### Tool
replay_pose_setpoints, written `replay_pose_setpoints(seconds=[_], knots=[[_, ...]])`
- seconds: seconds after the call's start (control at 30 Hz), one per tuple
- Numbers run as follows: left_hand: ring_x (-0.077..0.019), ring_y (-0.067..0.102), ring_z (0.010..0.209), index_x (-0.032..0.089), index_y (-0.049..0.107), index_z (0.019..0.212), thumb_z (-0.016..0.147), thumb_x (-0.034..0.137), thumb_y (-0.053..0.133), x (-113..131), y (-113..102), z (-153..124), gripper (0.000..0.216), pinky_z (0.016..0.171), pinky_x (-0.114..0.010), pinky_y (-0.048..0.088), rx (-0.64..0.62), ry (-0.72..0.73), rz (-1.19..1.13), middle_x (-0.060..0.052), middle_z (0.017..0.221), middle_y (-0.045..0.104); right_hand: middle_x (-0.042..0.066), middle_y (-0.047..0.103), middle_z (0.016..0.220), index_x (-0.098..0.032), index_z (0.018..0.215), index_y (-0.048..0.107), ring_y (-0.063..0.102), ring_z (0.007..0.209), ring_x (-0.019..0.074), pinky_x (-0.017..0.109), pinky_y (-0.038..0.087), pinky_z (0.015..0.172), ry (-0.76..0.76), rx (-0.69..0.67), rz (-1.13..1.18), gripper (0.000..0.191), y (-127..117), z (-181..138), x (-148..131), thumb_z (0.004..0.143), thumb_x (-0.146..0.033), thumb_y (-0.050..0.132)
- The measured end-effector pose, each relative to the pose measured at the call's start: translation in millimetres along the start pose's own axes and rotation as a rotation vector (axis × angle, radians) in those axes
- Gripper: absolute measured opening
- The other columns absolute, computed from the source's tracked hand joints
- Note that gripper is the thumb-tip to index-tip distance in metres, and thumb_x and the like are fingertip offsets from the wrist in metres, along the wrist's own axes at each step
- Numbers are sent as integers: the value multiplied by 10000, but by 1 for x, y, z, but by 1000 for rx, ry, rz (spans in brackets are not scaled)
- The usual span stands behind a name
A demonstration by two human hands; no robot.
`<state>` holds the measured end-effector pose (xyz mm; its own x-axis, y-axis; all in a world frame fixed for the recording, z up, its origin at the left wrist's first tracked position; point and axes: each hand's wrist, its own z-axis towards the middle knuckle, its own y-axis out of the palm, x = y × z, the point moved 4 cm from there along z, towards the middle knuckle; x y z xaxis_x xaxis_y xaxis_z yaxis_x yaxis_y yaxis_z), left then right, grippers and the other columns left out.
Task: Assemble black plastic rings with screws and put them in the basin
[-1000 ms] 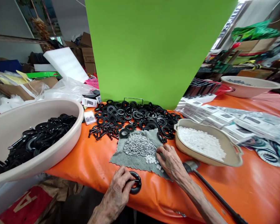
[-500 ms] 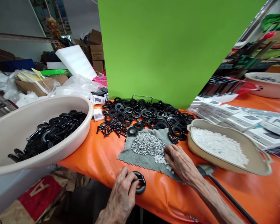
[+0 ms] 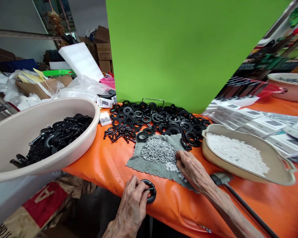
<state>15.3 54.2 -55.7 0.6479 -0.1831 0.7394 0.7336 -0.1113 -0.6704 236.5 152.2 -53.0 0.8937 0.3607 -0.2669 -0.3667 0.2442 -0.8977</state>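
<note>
My left hand (image 3: 133, 203) pinches a black ring (image 3: 152, 195) with a small pin across its opening, at the front edge of the orange-covered table. My right hand (image 3: 190, 167) has its fingers bent down at the right side of a heap of silver screws (image 3: 157, 150). What its fingertips hold, if anything, is hidden. The screws lie on a grey cloth (image 3: 144, 169), with a few small white plastic pieces (image 3: 172, 167) beside them. Behind the cloth spreads a pile of black rings (image 3: 161, 117), and several short black pins (image 3: 121, 133) lie at its left.
A large pale basin (image 3: 89, 145) with black parts stands left. At right are a beige tray (image 3: 279, 175) of white pieces, a hammer (image 3: 222, 178) near my right forearm, and stacked white boxes (image 3: 265, 125). A green panel (image 3: 173, 49) rises behind the rings.
The view has shifted slightly. My left hand still pinches the ring at the table edge, and my right hand stays at the screws with its fingers a little more bent.
</note>
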Motion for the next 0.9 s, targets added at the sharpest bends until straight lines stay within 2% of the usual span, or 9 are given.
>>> replay_pose_setpoints(seconds=[0.13,0.27,0.37,0.47,0.57,0.67,0.8,0.9], knots=[[-182,568,798,169,618,846,875,120,477,4,-10,1,152,762,-307,474,4,-34,-111,-48,836,555,66,562,757,-223,836,520,566,733,238,373,469,646,26,23,58,148,-17,-2,-8,802,-244,377],[-131,497,639,165,639,808,863,229,523,7,-26,3,144,636,-254,426,-34,-138,-285,-18,764,561,40,629,752,-227,884,540,611,644,181,297,505,581,46,23,184,140,-32,-20,-40,874,-298,420],[-119,489,634,152,643,774,836,273,551,8,-31,3,164,607,-232,406,-68,-223,-486,-10,733,569,23,681,777,-241,921,552,656,654,169,268,538,579,72,-14,369,151,-21,-42,-70,932,-339,437],[-120,520,655,133,642,774,822,319,579,8,-31,0,202,638,-231,422,-112,-278,-667,-9,708,592,42,685,850,-236,963,559,669,738,180,288,555,658,83,91,399,171,-4,-61,-88,956,-327,415],[-116,530,639,122,651,770,800,382,618,7,-30,-3,264,631,-229,422,-133,-320,-749,-11,683,612,74,661,937,-228,1021,559,648,860,206,332,544,752,59,127,348,200,8,-74,-92,962,-287,378],[-111,528,630,121,650,764,770,415,644,5,-31,-6,294,628,-224,414,-118,-353,-791,-4,667,607,89,635,961,-235,1039,565,618,899,233,374,533,757,53,106,311,215,9,-80,-89,953,-282,373],[-114,533,644,120,640,765,780,395,622,4,-32,-8,276,644,-226,416,-112,-353,-775,-10,689,607,61,621,844,-243,917,564,612,784,216,354,528,680,54,114,304,208,-4,-81,-89,955,-313,372],[-118,521,639,123,642,774,803,358,594,5,-33,-10,241,633,-231,414,-99,-317,-683,-14,694,603,20,625,754,-244,880,559,603,640,164,274,522,591,147,119,419,172,-15,-82,-95,940,-357,445]])
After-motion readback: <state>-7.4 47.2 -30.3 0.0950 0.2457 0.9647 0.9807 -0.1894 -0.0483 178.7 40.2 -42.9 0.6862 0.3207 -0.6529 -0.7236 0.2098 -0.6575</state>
